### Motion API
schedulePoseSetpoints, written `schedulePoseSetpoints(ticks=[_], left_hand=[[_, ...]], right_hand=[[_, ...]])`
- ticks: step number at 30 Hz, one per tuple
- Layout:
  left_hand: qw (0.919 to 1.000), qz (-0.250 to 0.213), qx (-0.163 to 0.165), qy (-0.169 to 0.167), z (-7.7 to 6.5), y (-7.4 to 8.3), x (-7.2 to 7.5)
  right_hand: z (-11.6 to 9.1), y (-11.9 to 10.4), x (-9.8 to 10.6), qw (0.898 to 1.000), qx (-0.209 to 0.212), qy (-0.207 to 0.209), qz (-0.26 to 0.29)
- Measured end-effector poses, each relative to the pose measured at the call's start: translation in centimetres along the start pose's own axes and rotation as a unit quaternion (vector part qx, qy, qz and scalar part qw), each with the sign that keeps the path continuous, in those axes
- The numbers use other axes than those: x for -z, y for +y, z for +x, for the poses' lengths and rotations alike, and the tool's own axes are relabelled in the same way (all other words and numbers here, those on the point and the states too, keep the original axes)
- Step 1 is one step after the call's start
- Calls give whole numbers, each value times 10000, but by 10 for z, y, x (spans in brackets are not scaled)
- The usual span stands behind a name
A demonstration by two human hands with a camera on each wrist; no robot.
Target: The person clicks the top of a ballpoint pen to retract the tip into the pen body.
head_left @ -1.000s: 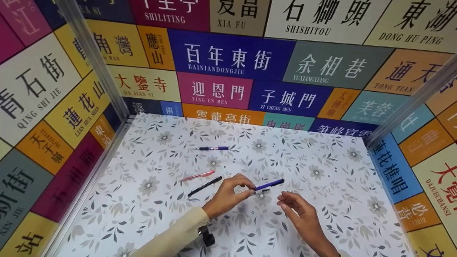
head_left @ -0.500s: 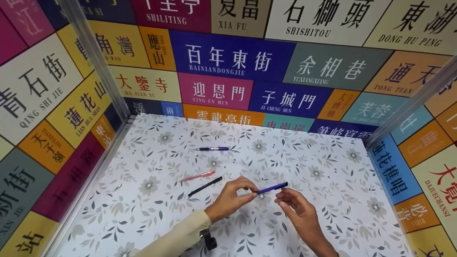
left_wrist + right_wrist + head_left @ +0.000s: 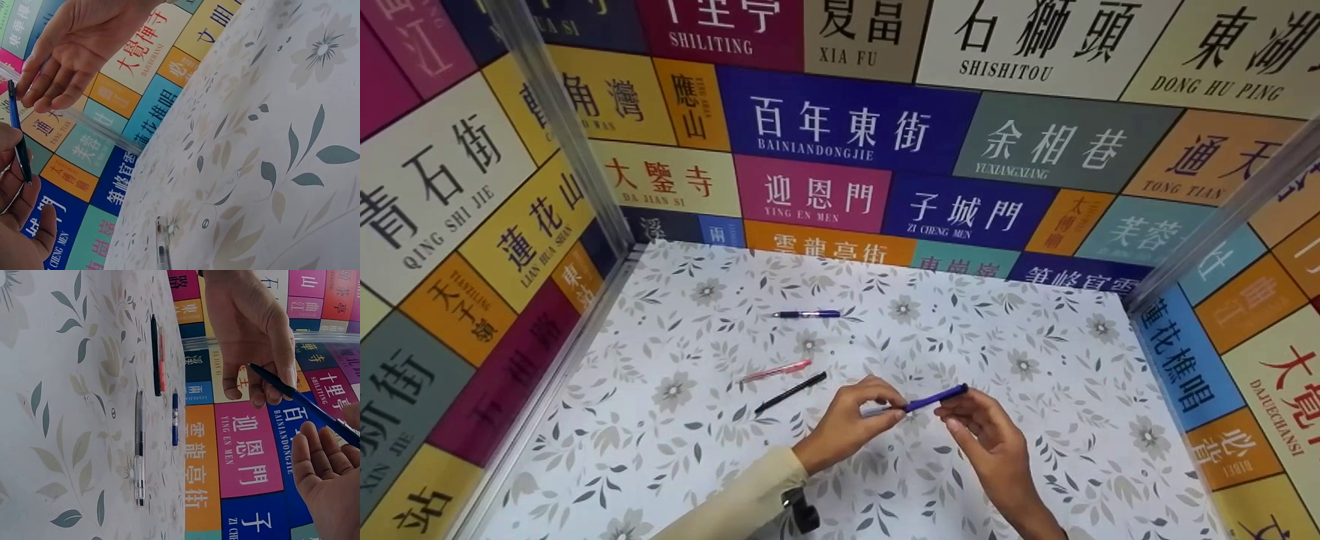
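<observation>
A blue pen (image 3: 936,398) is pinched between the thumb and fingers of my left hand (image 3: 851,420), its dark tip toward that hand. My right hand (image 3: 990,446) is at the pen's far end, fingers bent loosely; the thumb looks apart from it, and the end seems to touch or nearly touch the fingers. In the right wrist view the blue pen (image 3: 304,402) slants between both hands, its far end out of frame. A clear-barrelled pen (image 3: 139,450) lies on the table; in the head view my left hand partly hides it.
On the floral tabletop (image 3: 720,480) lie a black pen (image 3: 790,392), a pink pen (image 3: 777,370) and, further back, another blue pen (image 3: 807,314). Panels of coloured signs (image 3: 847,120) wall the table at the back and both sides.
My left hand has moved slightly right and down with the blue pen, bringing its far end to my right fingers. The right hand has barely moved.
</observation>
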State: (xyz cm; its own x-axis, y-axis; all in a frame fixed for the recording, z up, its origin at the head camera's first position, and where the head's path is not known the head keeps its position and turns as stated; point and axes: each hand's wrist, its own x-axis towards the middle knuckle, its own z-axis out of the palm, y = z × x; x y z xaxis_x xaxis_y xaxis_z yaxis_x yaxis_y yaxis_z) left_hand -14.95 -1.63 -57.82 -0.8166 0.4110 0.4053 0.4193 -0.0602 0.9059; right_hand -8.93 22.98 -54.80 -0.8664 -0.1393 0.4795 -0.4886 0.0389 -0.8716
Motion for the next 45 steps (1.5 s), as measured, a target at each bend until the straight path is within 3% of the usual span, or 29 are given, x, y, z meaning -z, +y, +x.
schedulePoseSetpoints(ticks=[11, 19, 26, 29, 34, 45], left_hand=[[9999, 17, 116, 71, -4, -1, -6], [9999, 49, 141, -24, -7, 1, -12], [9999, 61, 80, -114, -9, 2, -18], [9998, -67, 123, -123, -9, 4, -20], [9994, -264, 208, -44, -8, 8, -23], [9992, -247, 298, -33, -9, 10, -27]], right_hand=[[5, -4, -4, 9983, 402, 162, 389], [5, -2, -7, 9991, 279, 311, -42], [10, 4, -11, 9928, 1175, 188, -134], [11, 5, -12, 9904, 1342, 234, -236], [12, 5, -12, 9892, 1394, 412, -187], [11, 5, -14, 9884, 1352, 671, -153]])
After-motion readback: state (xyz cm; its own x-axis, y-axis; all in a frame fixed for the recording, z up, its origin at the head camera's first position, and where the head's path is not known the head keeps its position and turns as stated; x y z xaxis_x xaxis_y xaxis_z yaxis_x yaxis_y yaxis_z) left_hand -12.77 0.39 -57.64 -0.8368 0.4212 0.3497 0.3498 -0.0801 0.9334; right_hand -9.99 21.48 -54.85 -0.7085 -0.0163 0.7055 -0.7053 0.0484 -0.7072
